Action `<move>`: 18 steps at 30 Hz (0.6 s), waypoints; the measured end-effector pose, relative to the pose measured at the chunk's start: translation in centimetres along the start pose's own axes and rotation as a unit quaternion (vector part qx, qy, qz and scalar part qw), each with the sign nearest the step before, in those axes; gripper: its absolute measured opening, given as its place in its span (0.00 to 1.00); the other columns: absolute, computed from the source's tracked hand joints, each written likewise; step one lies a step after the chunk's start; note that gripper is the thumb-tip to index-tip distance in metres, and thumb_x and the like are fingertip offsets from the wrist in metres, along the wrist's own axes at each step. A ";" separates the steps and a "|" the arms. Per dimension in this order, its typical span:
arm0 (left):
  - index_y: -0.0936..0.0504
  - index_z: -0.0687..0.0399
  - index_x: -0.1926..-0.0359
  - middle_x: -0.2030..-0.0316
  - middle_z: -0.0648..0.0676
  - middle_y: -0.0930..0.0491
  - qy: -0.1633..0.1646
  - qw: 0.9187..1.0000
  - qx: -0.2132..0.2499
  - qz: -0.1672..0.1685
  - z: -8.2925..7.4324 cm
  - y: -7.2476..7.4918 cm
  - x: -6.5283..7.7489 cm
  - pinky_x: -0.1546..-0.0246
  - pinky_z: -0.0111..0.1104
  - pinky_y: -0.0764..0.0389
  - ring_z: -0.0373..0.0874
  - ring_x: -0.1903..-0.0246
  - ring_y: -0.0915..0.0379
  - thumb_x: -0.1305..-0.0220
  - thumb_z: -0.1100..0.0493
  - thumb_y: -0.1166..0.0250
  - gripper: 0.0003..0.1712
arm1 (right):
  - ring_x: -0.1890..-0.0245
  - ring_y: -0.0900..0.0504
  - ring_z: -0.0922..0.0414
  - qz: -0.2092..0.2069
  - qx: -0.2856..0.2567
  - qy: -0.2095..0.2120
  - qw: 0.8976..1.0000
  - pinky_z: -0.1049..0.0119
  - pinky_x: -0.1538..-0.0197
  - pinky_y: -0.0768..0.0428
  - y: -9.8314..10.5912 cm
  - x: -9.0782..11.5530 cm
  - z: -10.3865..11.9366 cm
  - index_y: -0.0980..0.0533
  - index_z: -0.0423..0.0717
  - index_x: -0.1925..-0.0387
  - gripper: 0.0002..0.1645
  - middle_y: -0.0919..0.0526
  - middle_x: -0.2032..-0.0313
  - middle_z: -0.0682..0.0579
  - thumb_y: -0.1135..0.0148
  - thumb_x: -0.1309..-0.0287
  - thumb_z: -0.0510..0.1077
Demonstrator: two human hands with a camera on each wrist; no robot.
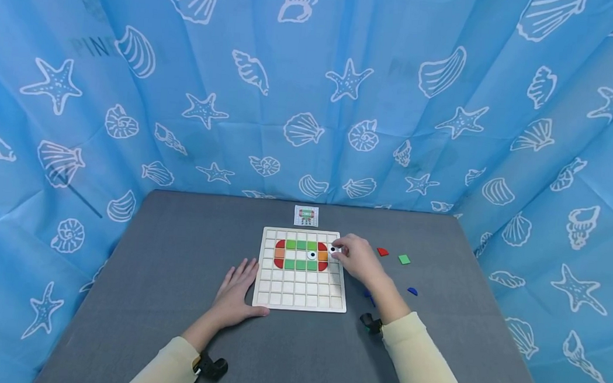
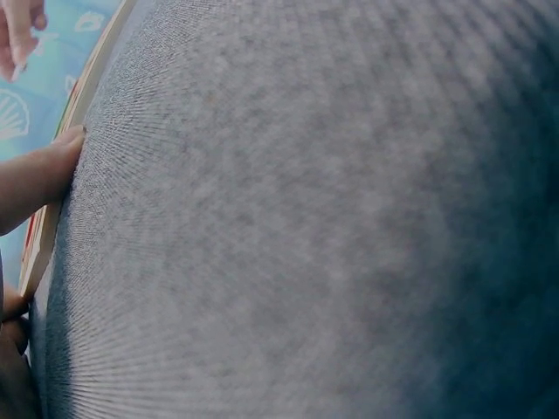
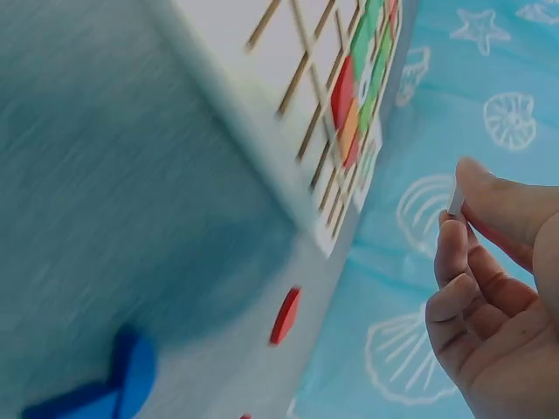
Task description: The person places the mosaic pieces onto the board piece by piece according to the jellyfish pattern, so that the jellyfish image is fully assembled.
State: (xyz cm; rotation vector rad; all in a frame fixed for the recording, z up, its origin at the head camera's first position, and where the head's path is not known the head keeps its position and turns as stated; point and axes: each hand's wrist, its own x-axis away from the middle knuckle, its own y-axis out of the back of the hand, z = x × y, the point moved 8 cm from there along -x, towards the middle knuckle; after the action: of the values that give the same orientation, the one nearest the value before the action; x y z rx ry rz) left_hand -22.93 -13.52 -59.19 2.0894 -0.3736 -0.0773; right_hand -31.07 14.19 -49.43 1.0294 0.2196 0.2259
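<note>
A white gridded puzzle board lies on the grey table. On its upper part, red, green and orange tiles form a rounded ring, with a white eye tile inside it. Between thumb and fingertips my right hand pinches another eye tile, over the board's upper right edge. The right wrist view shows that tile edge-on, held off the surface. My left hand rests at the board's left side with fingers extended, its thumb touching the board's edge.
Behind the board lies a small picture card. To the right are a red piece, a green square and a blue semicircle. More blue pieces lie near the right forearm. A blue shell-print curtain hangs behind.
</note>
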 end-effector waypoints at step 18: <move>0.50 0.57 0.20 0.20 0.57 0.52 -0.014 1.000 0.019 -0.014 0.0 0.2 0.0 0.24 0.55 0.61 0.56 0.20 0.65 0.54 0.24 0.29 0.72 | 0.64 0.20 0.58 0.056 -0.043 0.006 0.997 0.61 0.57 0.18 -4.8 -3.4 4.4 0.14 0.44 0.52 0.15 0.13 0.58 0.51 0.27 0.40 0.43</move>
State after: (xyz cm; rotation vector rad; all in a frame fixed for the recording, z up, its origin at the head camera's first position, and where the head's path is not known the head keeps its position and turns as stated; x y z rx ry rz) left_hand -23.02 -13.60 -59.01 2.1324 -0.3654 -0.1172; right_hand -32.63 7.22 -51.14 0.9551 0.1624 0.3405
